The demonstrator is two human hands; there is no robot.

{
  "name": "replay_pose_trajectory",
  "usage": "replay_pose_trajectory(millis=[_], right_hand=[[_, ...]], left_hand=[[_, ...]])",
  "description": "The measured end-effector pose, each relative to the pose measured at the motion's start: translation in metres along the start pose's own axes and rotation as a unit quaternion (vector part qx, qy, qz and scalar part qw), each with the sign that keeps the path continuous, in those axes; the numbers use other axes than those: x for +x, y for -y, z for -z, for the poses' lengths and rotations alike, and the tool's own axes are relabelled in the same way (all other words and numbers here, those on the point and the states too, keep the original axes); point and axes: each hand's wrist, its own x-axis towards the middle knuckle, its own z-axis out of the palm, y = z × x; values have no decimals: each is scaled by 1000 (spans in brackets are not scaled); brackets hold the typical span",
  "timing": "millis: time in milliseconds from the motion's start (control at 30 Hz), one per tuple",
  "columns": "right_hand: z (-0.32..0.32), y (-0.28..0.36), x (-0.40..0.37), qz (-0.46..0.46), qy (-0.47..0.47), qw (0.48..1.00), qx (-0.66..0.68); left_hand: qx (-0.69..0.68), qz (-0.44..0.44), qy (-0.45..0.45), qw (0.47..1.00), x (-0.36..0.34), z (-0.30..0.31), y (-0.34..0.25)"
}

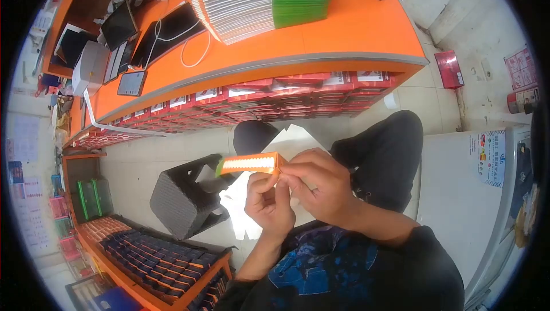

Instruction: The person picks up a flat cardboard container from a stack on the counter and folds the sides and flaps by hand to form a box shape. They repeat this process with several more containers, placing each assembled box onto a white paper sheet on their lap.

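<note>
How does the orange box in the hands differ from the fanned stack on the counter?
The orange box is held by the left hand and right hand; the fanned stack lies on the counter. The box is one piece; the stack, many overlapping layers. The box looks smaller than the stack. Both show orange, white and green.

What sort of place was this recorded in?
Likely a small shop or packing room: a row of green-and-white card pieces lies on the orange counter, red boxes are stacked beneath it, and dark packs line a low rack.
</note>
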Motion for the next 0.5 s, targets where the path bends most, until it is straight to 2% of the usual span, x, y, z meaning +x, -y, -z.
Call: replay_pose_trajectory(millis=[33,100,200,333,400,500], right_hand=[[0,-3,0,0,0,1000,0],[-1,-7,-1,31,-1,1000,2],[0,3,1,-15,0,1000,20],[0,5,4,-3,5,1000,12],[0,5,4,18,12,1000,1],[1,6,2,22,26,999,-10]], left_hand=[[0,0,0,1000,0,2,1],[-121,5,8,993,1,6,2],[-61,57,-13,996,1,8,-5],[-105,58,-41,992,0,6,-1],[-117,84,-84,986,0,6,0],[-54,52,-45,996,5,4,-9]])
